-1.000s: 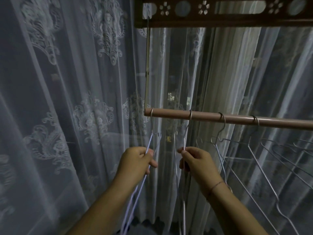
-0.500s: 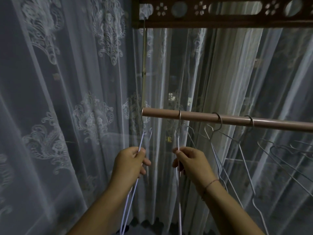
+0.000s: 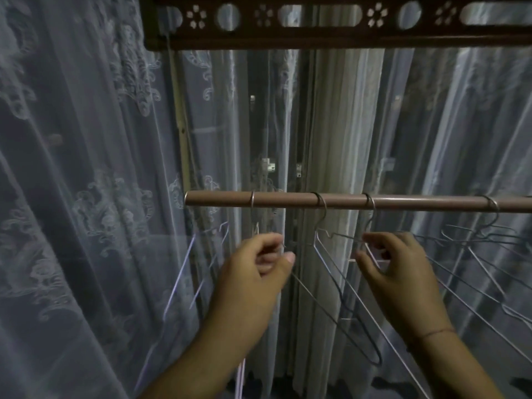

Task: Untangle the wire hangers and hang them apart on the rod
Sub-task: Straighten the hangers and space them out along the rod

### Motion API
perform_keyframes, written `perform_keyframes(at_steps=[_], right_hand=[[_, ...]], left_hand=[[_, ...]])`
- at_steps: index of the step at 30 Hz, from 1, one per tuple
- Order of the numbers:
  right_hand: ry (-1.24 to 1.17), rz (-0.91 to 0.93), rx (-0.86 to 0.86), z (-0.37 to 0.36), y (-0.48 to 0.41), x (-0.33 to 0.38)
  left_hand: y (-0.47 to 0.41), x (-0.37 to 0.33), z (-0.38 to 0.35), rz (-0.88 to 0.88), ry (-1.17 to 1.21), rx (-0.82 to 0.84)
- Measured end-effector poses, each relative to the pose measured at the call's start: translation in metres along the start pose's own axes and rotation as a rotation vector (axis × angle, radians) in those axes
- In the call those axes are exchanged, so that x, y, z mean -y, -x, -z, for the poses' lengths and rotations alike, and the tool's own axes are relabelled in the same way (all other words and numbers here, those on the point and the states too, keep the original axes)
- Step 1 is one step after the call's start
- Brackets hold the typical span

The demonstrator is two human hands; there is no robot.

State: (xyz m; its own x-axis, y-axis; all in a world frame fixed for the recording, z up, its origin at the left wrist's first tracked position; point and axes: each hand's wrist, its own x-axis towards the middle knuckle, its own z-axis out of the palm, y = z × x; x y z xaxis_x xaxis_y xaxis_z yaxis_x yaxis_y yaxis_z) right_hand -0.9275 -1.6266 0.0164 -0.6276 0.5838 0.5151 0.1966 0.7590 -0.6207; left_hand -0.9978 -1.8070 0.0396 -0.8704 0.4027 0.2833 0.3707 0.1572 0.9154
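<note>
A brown rod (image 3: 288,200) runs level from the middle to the right edge. Several grey wire hangers hook over it. My left hand (image 3: 256,266) is below the rod, pinching the wire of the leftmost hanger (image 3: 252,214). My right hand (image 3: 400,263) pinches the wires where the second hanger (image 3: 336,286) and the third hanger (image 3: 371,217) cross. A pale bluish hanger (image 3: 195,254) shows blurred to the left of my left hand, with its hook hidden. More hangers (image 3: 489,240) overlap at the right end.
Sheer patterned curtains (image 3: 95,211) hang close behind and to the left of the rod. A dark carved wooden rail (image 3: 316,24) crosses the top. A thin cord (image 3: 180,122) drops from the rail to the rod's left end.
My left hand let go of the pale bluish hanger and moved right onto the leftmost hooked hanger. My right hand moved right to the second and third hangers.
</note>
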Motion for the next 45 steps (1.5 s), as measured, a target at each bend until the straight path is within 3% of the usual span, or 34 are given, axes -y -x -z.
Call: perform_keyframes(at_steps=[5,8,15,26,36,45], right_hand=[[0.131,-0.117,0.183,0.010,0.000,-0.032],[0.095,-0.140,0.208,0.012,-0.003,-0.042],[-0.051,-0.138,0.266,0.007,-0.009,-0.055],[-0.120,-0.148,0.243,0.006,-0.025,-0.074],[-0.166,-0.092,0.253,0.019,-0.031,-0.093],[-0.167,-0.086,0.260,0.024,-0.027,-0.095]], left_hand=[[-0.005,0.008,-0.056,0.439,0.349,0.170],[-0.014,0.013,-0.078,0.562,0.395,0.157],[-0.024,0.004,-0.100,0.545,0.424,0.080],[-0.027,0.001,-0.124,0.423,0.356,0.058],[-0.032,0.004,-0.137,0.420,0.359,-0.018],[-0.026,0.013,-0.133,0.363,0.273,-0.178]])
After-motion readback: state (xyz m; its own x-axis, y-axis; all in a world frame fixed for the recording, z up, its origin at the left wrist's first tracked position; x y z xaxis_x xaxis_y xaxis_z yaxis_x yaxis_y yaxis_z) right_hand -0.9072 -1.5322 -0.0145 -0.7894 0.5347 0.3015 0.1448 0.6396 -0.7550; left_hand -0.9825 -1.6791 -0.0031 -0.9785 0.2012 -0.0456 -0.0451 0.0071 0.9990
